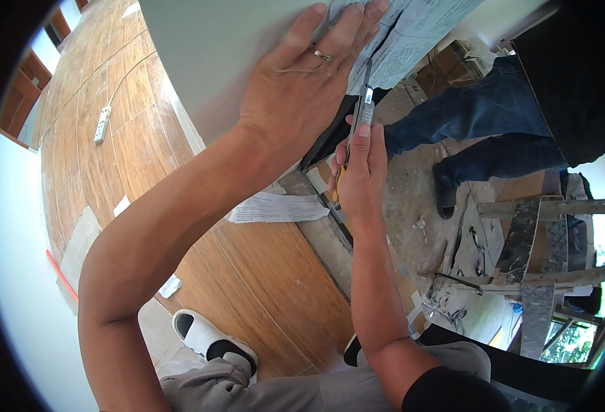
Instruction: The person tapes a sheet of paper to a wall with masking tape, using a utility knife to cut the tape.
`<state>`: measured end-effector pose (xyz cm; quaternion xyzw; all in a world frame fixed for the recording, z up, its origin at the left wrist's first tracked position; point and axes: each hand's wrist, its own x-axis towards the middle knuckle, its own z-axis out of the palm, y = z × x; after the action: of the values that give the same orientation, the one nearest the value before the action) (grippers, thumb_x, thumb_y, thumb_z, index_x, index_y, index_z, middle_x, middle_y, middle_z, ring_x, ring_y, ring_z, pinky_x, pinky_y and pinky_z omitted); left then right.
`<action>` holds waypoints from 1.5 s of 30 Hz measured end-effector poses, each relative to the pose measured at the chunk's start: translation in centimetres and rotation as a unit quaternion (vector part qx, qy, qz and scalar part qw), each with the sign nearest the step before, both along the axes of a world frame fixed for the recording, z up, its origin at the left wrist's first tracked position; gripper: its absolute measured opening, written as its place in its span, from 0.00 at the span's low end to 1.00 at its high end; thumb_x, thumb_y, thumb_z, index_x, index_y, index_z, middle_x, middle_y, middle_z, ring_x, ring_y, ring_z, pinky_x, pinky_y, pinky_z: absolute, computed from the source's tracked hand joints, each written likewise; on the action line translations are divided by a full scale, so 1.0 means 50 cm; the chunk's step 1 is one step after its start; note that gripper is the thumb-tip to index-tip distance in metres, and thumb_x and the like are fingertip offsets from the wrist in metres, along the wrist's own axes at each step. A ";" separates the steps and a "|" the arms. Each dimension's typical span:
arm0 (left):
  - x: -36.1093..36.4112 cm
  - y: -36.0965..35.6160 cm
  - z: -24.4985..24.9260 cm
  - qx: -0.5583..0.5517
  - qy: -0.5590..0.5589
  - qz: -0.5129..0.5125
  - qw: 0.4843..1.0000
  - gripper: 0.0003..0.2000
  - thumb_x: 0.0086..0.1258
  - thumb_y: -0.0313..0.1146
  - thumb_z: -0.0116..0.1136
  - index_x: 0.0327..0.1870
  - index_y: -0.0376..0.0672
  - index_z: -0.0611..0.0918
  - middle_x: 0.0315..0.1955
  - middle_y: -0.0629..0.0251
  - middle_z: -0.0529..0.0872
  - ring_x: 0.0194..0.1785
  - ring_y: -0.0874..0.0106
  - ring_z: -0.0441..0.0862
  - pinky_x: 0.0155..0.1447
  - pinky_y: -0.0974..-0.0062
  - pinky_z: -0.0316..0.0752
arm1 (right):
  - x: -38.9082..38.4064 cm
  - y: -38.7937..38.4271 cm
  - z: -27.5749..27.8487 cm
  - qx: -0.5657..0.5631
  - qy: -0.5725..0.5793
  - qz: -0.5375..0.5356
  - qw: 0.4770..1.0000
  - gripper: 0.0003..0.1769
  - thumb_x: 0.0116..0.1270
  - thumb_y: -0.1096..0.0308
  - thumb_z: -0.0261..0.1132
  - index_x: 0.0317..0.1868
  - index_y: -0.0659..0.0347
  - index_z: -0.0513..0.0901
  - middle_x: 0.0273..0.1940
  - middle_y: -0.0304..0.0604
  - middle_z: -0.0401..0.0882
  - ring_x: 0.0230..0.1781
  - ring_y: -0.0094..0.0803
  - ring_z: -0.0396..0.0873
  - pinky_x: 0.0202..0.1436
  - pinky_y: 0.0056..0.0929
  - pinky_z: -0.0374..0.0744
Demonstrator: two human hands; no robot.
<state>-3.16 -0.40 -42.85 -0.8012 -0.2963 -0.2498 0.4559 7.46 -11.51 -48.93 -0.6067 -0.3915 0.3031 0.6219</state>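
Grey board [213, 62] lay under your left hand [295, 89]. That hand was flat with its fingers spread, pressing on the paper [412, 34] stuck to the board. Your right hand [361, 172] was closed tight round the knife [366, 103], with its tip at the paper's edge, just beside your left fingers. It looked like you were in the middle of a cut. The next pull would need a slow, straight hand, with your left fingers out of the blade's way.
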 end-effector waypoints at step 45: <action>-0.014 -0.026 0.031 -0.045 0.061 0.029 0.997 0.32 0.80 0.43 0.41 0.82 0.35 0.63 0.85 0.56 0.52 0.86 0.60 0.41 0.85 0.55 0.31 | 0.022 -0.003 -0.084 -0.026 -0.028 0.031 0.999 0.34 0.85 0.38 0.44 0.64 0.64 0.72 0.29 0.34 0.69 0.23 0.19 0.70 0.21 0.22 0.74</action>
<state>-3.84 -1.71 -41.28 -0.8257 -0.3021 -0.1739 0.4434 8.57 -11.68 -53.13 -0.6186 -0.4193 0.3151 0.5850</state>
